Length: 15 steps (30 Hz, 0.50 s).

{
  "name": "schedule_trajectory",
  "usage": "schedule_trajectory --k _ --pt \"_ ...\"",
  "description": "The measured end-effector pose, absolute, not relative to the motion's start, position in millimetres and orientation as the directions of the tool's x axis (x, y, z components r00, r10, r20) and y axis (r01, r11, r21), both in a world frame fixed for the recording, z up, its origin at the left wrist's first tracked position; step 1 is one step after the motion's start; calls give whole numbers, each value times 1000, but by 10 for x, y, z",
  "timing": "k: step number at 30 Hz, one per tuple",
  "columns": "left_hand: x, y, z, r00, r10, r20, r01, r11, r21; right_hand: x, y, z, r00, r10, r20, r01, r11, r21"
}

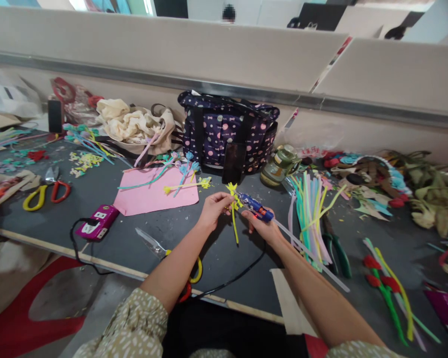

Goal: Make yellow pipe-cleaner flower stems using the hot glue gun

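Observation:
Near the middle of the grey table, my left hand (215, 211) pinches a yellow pipe-cleaner flower (234, 203), whose stem hangs down. My right hand (261, 226) is wrapped round a blue glue gun (254, 205), its nozzle end close to the flower. A long translucent glue stick (309, 254) runs from the gun's back toward the lower right. Left of my hands, a pink sheet (153, 196) bears finished-looking stems and a yellow flower (186, 187). Scissors (153, 243) with yellow and red handles lie partly under my left forearm.
A patterned bag (224, 129) and a phone (234, 164) stand behind my hands. A green bottle (280, 165) and pipe cleaners (309, 214) are at right. A purple power box (98, 222) and more scissors (52, 189) lie left. A black cord crosses the front edge.

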State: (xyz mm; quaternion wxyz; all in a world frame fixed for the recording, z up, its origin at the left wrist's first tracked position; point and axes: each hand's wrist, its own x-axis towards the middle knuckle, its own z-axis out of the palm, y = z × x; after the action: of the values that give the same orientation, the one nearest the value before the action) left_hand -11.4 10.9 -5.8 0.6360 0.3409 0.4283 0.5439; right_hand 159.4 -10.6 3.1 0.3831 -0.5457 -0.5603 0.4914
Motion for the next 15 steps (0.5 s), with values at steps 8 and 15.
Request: schedule_trajectory --k 8,15 --pt "-143 120 -45 19 990 -142 -380 139 915 1655 -61 -106 -120 988 -101 297 -61 -953" --pt "-167 123 4 -23 985 -169 -427 143 893 1797 78 -121 118 990 83 351 36 -935"
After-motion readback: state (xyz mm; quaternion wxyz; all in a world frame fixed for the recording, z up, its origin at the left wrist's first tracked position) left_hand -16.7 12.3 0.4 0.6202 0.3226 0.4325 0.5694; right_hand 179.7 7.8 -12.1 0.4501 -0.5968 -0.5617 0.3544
